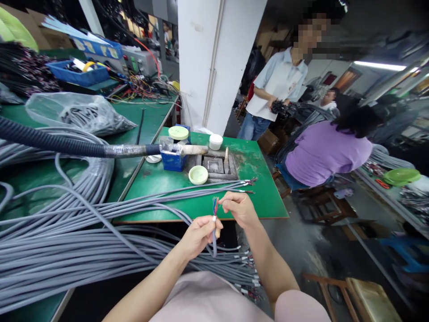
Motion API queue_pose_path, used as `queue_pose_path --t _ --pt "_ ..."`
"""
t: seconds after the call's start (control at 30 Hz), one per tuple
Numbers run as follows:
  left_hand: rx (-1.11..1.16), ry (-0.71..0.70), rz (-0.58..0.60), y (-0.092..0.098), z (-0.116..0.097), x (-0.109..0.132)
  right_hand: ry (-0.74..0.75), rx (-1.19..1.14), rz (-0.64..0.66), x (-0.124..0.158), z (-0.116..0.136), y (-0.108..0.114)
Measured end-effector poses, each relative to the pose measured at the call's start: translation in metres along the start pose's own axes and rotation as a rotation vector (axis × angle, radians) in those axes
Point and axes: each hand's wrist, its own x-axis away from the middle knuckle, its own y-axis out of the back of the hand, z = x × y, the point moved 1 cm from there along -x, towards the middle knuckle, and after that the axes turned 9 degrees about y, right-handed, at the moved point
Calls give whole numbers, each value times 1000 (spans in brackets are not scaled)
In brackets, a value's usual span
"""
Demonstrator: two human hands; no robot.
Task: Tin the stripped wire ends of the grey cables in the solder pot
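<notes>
My left hand is closed around a grey cable, holding it upright near its stripped end. Coloured inner wires fan out from the top of that cable. My right hand is pinched with its fingertips touching those wire ends. Both hands hover just in front of the near edge of a green table. Below them lies a thick bundle of grey cables, several with stripped ends at the right.
A few grey cables lie across the green table, beside a metal fixture, a blue box and small white and green lids. A dark corrugated hose crosses from the left. Two people stand and sit at the right.
</notes>
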Motion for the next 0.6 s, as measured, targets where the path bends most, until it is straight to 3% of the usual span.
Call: queue_pose_path --t 0.3,0.5,0.6 --pt "78 2 7 -6 -2 1 110 11 -157 10 -11 -12" --pt "1 -65 -242 -18 -10 1 382 404 -162 24 -1 -15" --pt "32 -82 -330 -27 -15 2 489 495 -159 31 2 -17"
